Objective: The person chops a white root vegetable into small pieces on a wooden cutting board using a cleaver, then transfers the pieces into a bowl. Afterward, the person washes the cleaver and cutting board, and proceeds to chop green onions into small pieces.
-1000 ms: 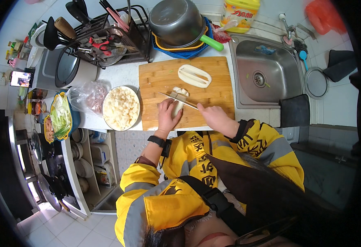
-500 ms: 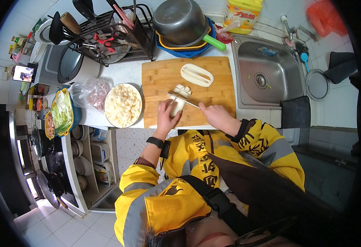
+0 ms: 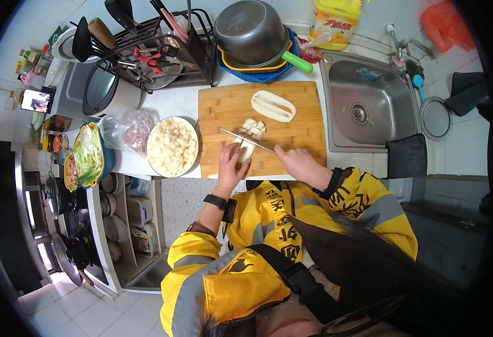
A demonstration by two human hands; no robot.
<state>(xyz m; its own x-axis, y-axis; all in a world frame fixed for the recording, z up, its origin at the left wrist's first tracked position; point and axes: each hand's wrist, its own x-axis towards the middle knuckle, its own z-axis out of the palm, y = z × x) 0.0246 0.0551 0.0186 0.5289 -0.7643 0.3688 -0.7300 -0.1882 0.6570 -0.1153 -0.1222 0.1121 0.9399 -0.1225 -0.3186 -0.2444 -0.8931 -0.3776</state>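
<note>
Head view, looking down on kitchen counter. Left hand (image 3: 231, 165) laid on wooden cutting board (image 3: 297, 126), fingers curled down over near end of pale peeled vegetable piece (image 3: 247, 149), pinning it to the board. Right hand (image 3: 296, 163) closed round handle of knife (image 3: 247, 141); handle itself hidden inside the fist. Blade seen running up-left from the right hand, crossing the pale piece just beyond the left fingertips. Small heap of white cubes (image 3: 253, 128) noted on the board touching the far side of the blade. Second pale piece, long half with cut face up (image 3: 273, 105), lying farther back on the board, apart from the cubes.

Round metal bowl (image 3: 173, 147) filled with white diced pieces found just left of the board, near the left hand. Clear plastic bag (image 3: 128, 129) with pinkish contents beside the bowl on its left. Blue-rimmed bowl of leafy greens (image 3: 89, 155) farther left at counter edge. Steel sink (image 3: 370, 106) just right of the board. Dark pot with green handle (image 3: 252, 33) resting upside down on blue basket behind the board. Dish rack with utensils (image 3: 156, 50) behind and to the left. Yellow bottle (image 3: 334, 21) at back wall. Black wristband seen on left wrist, yellow sleeves on both arms.
</note>
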